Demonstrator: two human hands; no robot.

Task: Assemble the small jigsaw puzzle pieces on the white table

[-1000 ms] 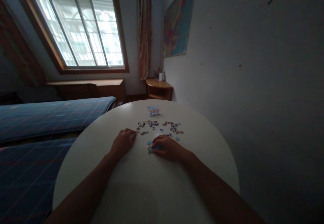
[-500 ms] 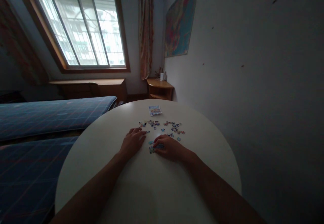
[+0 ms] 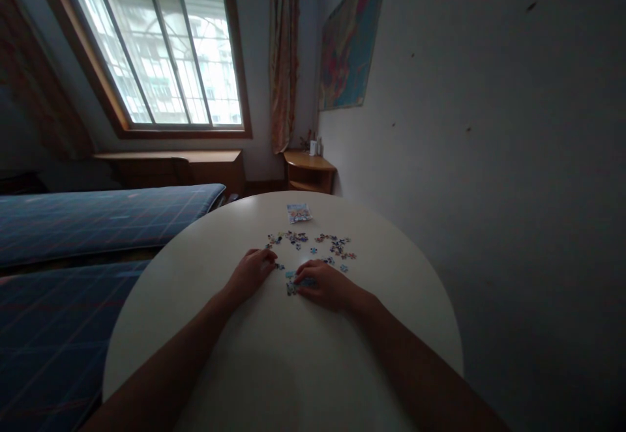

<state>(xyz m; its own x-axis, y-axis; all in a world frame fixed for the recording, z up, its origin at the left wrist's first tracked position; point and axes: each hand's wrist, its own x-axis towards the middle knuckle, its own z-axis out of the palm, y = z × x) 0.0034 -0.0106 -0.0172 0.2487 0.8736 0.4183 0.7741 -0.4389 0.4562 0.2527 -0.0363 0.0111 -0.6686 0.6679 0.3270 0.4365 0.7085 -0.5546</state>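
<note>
Both my hands rest on a round white table [image 3: 274, 360]. My left hand [image 3: 248, 273] lies with fingers curled, its tips at a loose puzzle piece [image 3: 279, 266]; whether it pinches the piece is too small to tell. My right hand [image 3: 323, 283] presses its bent fingers on a small joined cluster of puzzle pieces [image 3: 292, 286]. Several loose jigsaw pieces [image 3: 317, 244] are scattered just beyond both hands. A small picture card [image 3: 298, 212] lies farther back on the table.
A bed with a blue checked cover [image 3: 73, 230] runs along the table's left side. A grey wall [image 3: 489, 158] stands close on the right. A wooden corner shelf [image 3: 309, 169] and a window [image 3: 156, 47] are at the back.
My left hand slid right toward the loose pieces, then drew back slightly with its fingers curled. My right hand stayed on the joined cluster.
</note>
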